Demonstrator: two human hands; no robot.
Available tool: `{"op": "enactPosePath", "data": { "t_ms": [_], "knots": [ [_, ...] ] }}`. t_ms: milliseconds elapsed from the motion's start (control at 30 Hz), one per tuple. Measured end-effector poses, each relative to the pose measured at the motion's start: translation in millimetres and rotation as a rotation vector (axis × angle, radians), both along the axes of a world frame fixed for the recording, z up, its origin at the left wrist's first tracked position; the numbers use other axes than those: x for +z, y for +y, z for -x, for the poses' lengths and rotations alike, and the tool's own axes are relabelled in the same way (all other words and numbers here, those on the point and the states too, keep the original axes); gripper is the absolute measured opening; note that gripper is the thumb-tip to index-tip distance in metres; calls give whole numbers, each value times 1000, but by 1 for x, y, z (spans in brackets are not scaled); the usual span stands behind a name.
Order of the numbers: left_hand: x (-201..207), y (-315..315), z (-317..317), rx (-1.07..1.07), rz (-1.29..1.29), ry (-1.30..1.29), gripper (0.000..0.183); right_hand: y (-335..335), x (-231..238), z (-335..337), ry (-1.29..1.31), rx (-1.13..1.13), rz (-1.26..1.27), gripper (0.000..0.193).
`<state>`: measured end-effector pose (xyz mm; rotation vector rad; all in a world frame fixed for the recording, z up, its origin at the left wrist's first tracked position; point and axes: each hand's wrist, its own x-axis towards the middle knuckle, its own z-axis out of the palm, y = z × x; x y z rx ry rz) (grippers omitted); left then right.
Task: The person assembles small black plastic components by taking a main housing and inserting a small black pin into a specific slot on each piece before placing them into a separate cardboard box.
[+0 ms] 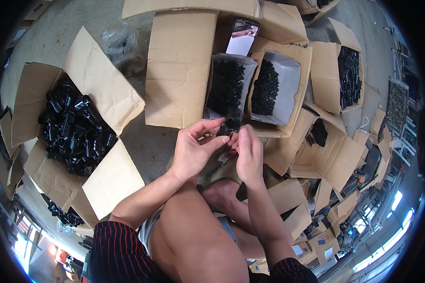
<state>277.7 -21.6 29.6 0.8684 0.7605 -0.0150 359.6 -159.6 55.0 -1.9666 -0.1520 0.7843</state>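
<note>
Between my two hands is a glossy black tubular part (pixel 230 126), its round open end facing up. My left hand (pixel 198 144) pinches it from the left with thumb and fingers. From the right, the fingertips of my right hand (pixel 249 150) close at its lower edge; whether they hold a smaller piece is too small to make out. Just beyond the hands stands a grey-lined bin (pixel 248 78) with many small black pieces (pixel 226 87). Beside it, a second grey-lined box (pixel 288 80) holds more small black pieces (pixel 265 88).
At the left, an open carton (pixel 30 94) is heaped with glossy black parts (pixel 75 127). A phone (pixel 242 37) leans behind the bins. Another carton (pixel 326 70) of black parts stands far right, a carton (pixel 316 158) with few dark pieces nearer. Clear plastic bags (pixel 120 42) lie on the floor.
</note>
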Motion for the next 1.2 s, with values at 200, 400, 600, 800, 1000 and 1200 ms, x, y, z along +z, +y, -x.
{"op": "enactPosePath", "data": {
  "t_ms": [200, 400, 600, 800, 1000, 1200],
  "knots": [
    [1, -7, 0, 32, -28, 14, 41, 0, -5, 4, -108, 47, 78, 32],
    [0, -5, 0, -26, -48, -11, 43, 7, 10, 6, -23, -104, -2, 22],
    [0, -6, 2, -42, -54, -19, 42, 0, 10, 0, 4, 24, 104, 12],
    [2, -7, 3, -52, -92, -19, 40, -5, 4, 3, -162, 109, 116, 14],
    [4, -7, 1, -89, -122, -25, 37, -3, 15, 1, -125, 38, 51, 24],
    [6, -4, 7, -117, -193, 39, 36, -32, 5, -5, -7, -114, 40, 54]
  ]
}}
